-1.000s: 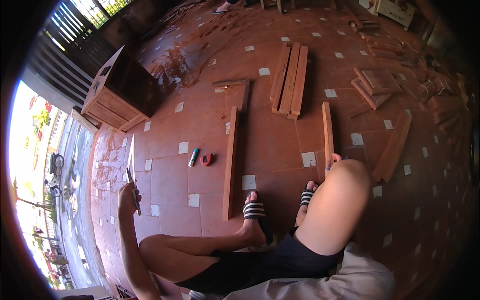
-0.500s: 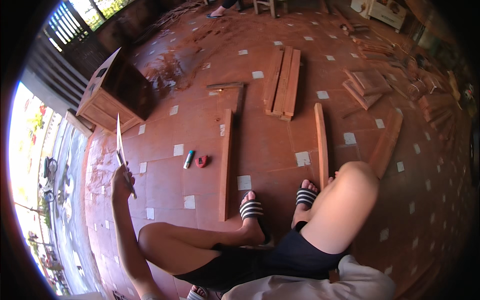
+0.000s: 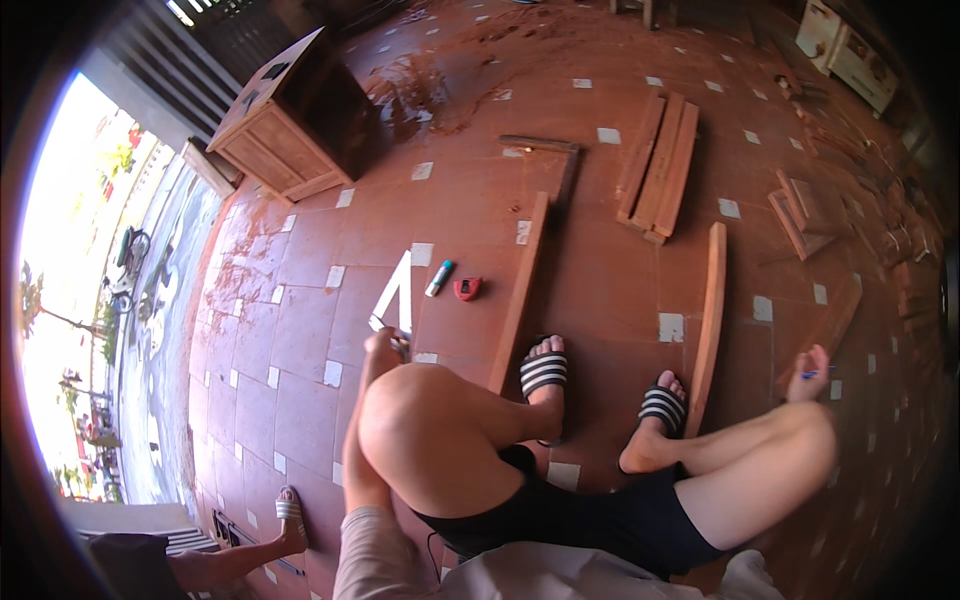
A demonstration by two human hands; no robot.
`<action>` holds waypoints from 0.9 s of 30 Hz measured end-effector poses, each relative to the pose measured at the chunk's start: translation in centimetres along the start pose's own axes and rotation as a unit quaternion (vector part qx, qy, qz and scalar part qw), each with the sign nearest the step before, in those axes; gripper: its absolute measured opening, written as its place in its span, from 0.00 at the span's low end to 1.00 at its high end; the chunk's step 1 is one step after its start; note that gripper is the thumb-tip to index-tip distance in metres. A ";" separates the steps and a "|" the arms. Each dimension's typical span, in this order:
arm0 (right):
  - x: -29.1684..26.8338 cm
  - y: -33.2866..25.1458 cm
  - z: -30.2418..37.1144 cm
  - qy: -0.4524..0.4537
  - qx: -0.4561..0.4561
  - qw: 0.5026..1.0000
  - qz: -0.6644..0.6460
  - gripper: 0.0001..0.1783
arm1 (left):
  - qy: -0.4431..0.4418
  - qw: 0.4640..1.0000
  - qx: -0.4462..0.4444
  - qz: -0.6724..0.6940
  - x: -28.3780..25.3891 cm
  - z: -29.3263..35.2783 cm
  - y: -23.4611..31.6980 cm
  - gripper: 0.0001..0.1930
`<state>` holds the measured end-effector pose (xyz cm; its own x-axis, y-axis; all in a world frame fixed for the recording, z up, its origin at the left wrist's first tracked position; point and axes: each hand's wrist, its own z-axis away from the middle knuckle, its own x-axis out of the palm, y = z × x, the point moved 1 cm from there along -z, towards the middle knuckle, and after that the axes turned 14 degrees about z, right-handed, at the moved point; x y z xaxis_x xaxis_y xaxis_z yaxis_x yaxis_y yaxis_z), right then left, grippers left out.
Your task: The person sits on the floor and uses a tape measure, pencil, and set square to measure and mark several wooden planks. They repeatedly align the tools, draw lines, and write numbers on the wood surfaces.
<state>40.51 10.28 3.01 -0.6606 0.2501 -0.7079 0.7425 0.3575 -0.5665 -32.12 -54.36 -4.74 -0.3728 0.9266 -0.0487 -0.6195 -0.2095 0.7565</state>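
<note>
My left hand (image 3: 385, 345) is closed around one end of a pale triangular set square (image 3: 393, 292), held beside my left knee above the tiles. My right hand (image 3: 808, 376), near my right knee, grips a thin blue pen (image 3: 822, 374). Between my arms, one long wooden beam (image 3: 521, 295) lies left of my left foot, and another beam (image 3: 711, 310) lies just right of my right foot. A red tape measure (image 3: 467, 289) and a teal-and-white tube (image 3: 439, 278) lie on the floor right of the set square.
Ahead lie a dark L-shaped piece (image 3: 570, 165) and several stacked beams (image 3: 660, 170). A wooden cabinet (image 3: 285, 130) stands far left. Wooden panels (image 3: 805, 215) and a plank (image 3: 838, 315) lie to the right. Another person's sandalled foot (image 3: 290, 520) shows at lower left.
My view has swung left. My left hand has brought the set square inward, turning its triangular face into sight. My right hand has come out from behind my knee, showing the pen.
</note>
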 end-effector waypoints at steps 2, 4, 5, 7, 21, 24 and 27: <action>-2.9 -2.1 -3.2 0.018 -0.029 0.999 -0.029 0.20 | 0.048 0.998 -0.009 0.035 0.1 -3.0 -3.5 0.14; -6.0 -4.2 -6.7 -0.004 -0.005 1.000 -0.012 0.21 | 0.091 0.993 -0.026 0.070 0.7 -4.8 -6.0 0.12; -7.1 -5.4 -8.1 0.002 -0.018 1.000 -0.004 0.22 | 0.112 0.989 -0.035 0.087 1.0 -5.2 -6.6 0.11; -9.2 -7.8 -10.7 0.009 -0.047 0.999 0.013 0.22 | 0.135 0.990 -0.032 -0.035 1.6 -5.0 -6.5 0.16; -9.1 -26.9 -9.4 -0.102 -0.137 0.976 0.137 0.21 | 0.245 0.946 0.027 -0.213 8.4 -0.8 -2.7 0.29; -8.3 -29.6 -7.3 -0.129 -0.179 0.970 0.106 0.20 | 0.195 0.882 0.274 -0.331 11.0 0.9 -3.9 0.27; -8.0 -31.5 -5.5 -0.139 -0.204 0.965 0.090 0.22 | -0.122 0.847 0.425 -0.295 13.9 3.1 -5.2 0.20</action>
<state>21.76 2.01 28.82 -0.4268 0.1100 -0.8976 0.6997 0.6691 -0.2506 -31.97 -39.42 -7.32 0.0459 0.8509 -0.5234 0.1109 0.5163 0.8492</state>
